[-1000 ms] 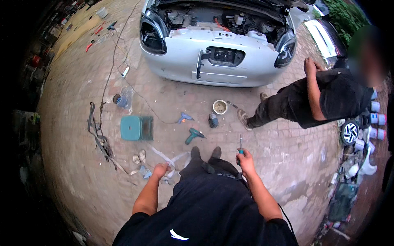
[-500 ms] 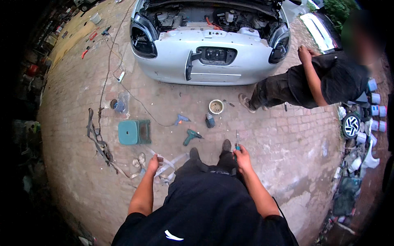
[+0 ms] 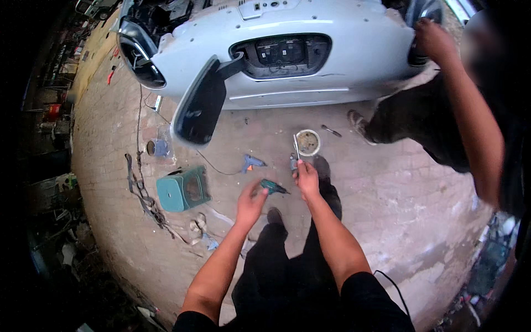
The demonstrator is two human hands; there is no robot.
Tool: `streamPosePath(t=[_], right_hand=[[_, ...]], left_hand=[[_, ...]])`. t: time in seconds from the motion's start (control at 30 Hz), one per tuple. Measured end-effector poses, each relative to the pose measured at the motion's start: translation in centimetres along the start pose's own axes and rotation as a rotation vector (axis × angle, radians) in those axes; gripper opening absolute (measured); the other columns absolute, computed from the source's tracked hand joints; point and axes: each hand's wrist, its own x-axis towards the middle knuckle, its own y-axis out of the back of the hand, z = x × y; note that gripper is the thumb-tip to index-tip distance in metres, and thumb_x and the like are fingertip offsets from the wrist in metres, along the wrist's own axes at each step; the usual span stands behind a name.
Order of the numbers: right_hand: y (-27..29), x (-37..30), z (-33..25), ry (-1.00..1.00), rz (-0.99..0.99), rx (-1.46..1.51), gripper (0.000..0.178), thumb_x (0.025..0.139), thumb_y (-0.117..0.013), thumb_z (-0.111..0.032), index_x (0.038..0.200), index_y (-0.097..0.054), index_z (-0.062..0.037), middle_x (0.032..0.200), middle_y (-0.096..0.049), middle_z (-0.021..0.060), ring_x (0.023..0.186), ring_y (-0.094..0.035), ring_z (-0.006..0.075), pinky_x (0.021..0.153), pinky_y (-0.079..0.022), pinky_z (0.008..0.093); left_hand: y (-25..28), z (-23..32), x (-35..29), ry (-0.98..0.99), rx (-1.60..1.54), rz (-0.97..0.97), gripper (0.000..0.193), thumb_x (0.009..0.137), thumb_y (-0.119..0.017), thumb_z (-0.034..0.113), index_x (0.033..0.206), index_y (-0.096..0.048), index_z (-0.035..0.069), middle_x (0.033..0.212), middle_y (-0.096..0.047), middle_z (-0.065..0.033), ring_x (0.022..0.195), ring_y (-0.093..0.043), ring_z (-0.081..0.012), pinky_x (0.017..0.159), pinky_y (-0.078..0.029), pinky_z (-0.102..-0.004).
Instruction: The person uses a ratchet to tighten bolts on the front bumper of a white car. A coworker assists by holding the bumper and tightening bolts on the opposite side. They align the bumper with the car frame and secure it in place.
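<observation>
In my right hand is a screwdriver, its metal shaft pointing up and away from me; the fingers cover most of the handle. My left hand is empty, fingers bent and apart. It hangs in front of a green drill on the ground and hides its handle. A second, dark drill is mostly hidden behind my right hand. Ahead of me is the silver car front, with a rectangular recess and its flap swung out to the left.
A co-worker's arm reaches to the right headlight. On the paving are a round tub, a small tool, a blue glue gun with a cord, a green stool, dark straps and a cup.
I have stepped nearer the car, which looms larger. Both my hands have moved forward and closer together, the screwdriver still in the right. The co-worker's hand has moved to the headlight.
</observation>
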Motion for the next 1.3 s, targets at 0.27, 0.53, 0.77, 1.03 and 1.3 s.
streamPosePath(t=[0.27, 0.53, 0.77, 1.03, 1.3], right_hand=[[-4.9, 12.6, -0.3, 0.114, -0.092, 0.173, 0.031, 0.105, -0.052, -0.031, 0.110, -0.065, -0.0026, 0.067, -0.054, -0.0011, 0.056, -0.045, 0.0071, 0.052, -0.037, 0.0261], [-9.6, 14.8, -1.7, 0.175, -0.053, 0.270, 0.029, 0.106, -0.052, -0.026, 0.120, -0.064, -0.0029, 0.066, -0.047, -0.0043, 0.057, -0.041, 0.0054, 0.051, -0.033, 0.0243], [-10.9, 14.4, -1.7, 0.185, -0.017, 0.374, 0.032, 0.106, -0.053, -0.023, 0.127, -0.063, -0.0016, 0.068, -0.040, -0.0066, 0.058, -0.035, 0.0040, 0.050, -0.027, 0.0227], [-11.0, 14.2, -1.4, 0.172, -0.015, 0.437, 0.033, 0.106, -0.053, -0.022, 0.129, -0.063, -0.0006, 0.069, -0.041, -0.0067, 0.060, -0.037, 0.0035, 0.052, -0.029, 0.0228], [-11.7, 14.7, -0.5, 0.184, 0.044, 0.390, 0.031, 0.105, -0.056, -0.021, 0.127, -0.064, -0.0006, 0.067, -0.043, -0.0071, 0.057, -0.036, 0.0031, 0.050, -0.031, 0.0236]], left_hand=[[-6.0, 15.2, 22.8, -0.844, 0.711, 0.355, 0.058, 0.081, -0.070, 0.011, 0.136, -0.055, 0.002, 0.139, -0.053, -0.0209, 0.132, -0.046, -0.0414, 0.111, -0.036, -0.0484], [-5.0, 15.2, 29.5, -1.030, 0.923, 0.300, 0.051, 0.077, -0.072, 0.011, 0.128, -0.066, 0.010, 0.122, -0.062, -0.0149, 0.108, -0.056, -0.0340, 0.097, -0.045, -0.0429], [-3.9, 14.8, 30.8, -1.165, 0.885, 0.299, 0.044, 0.073, -0.070, 0.010, 0.117, -0.071, 0.010, 0.112, -0.066, -0.0081, 0.096, -0.057, -0.0295, 0.086, -0.045, -0.0382], [-4.7, 14.0, 31.5, -1.189, 0.921, 0.399, 0.047, 0.067, -0.076, 0.022, 0.112, -0.071, 0.013, 0.109, -0.064, -0.0046, 0.096, -0.055, -0.0267, 0.086, -0.040, -0.0372], [-4.7, 13.6, 32.2, -1.263, 0.911, 0.384, 0.047, 0.067, -0.073, 0.021, 0.113, -0.070, 0.011, 0.108, -0.066, -0.0052, 0.096, -0.055, -0.0240, 0.087, -0.037, -0.0355]])
